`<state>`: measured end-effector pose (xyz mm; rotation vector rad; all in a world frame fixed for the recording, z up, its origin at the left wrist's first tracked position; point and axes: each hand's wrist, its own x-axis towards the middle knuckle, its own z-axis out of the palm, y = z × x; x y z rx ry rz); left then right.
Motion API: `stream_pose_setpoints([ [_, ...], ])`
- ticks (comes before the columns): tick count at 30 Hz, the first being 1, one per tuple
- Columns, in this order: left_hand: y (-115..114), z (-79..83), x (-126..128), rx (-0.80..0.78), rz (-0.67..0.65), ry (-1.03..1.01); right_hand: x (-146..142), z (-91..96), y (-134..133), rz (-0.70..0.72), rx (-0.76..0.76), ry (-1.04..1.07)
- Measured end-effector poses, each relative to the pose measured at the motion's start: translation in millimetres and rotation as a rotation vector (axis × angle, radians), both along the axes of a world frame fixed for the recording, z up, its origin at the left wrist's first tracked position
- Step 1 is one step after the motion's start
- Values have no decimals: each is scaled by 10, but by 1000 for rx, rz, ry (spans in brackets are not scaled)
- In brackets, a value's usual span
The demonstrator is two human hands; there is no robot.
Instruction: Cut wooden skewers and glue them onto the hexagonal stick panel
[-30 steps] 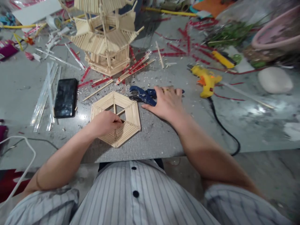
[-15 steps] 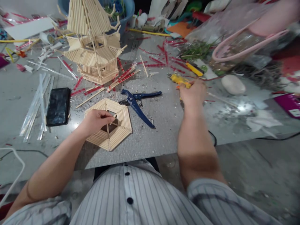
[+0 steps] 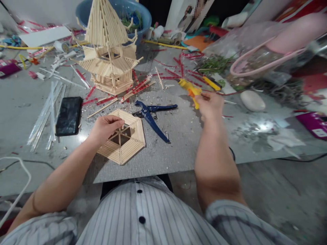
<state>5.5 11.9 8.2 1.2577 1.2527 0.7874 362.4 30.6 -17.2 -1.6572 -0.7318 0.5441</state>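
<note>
My left hand (image 3: 106, 128) is closed in a pinch over a hexagonal frame of wooden sticks (image 3: 134, 141). A short piece of wooden stick (image 3: 124, 126) pokes out below its fingertips, near the hub where the frame's spokes meet. On the right, my right hand (image 3: 211, 104) is closed on the rear of a yellow glue gun (image 3: 192, 91), whose nozzle points away to the left; the palm side of the grip is hidden. Blue-handled cutters (image 3: 152, 122) lie spread between the two hands, just right of the frame.
A stick-built pagoda (image 3: 109, 68) stands behind the frame. At left are a black phone (image 3: 68, 115) and clear glue sticks (image 3: 43, 114). Red-wrapped sticks (image 3: 138, 89) lie mid-table. A white oval object (image 3: 252, 101) and pink-handled basket (image 3: 268, 63) are at right.
The glue gun has turned, its handle now swung toward me, with my right hand at its rear. My left hand has risen slightly, uncovering the frame's centre. The whole view has shifted a little.
</note>
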Motion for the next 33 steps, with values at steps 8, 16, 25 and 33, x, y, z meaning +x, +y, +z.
stream_pose_setpoints([
  [8,-12,19,37,-66,122,-313,-451,227,-148,433,95,581],
  [16,0,-3,18,-151,164,-440,-928,195,-377,639,198,315],
  [25,-22,50,45,-215,206,-512,-1099,-77,-507,899,146,-367],
  [33,-34,23,57,-215,185,-488,-1152,-6,-580,981,323,-731],
])
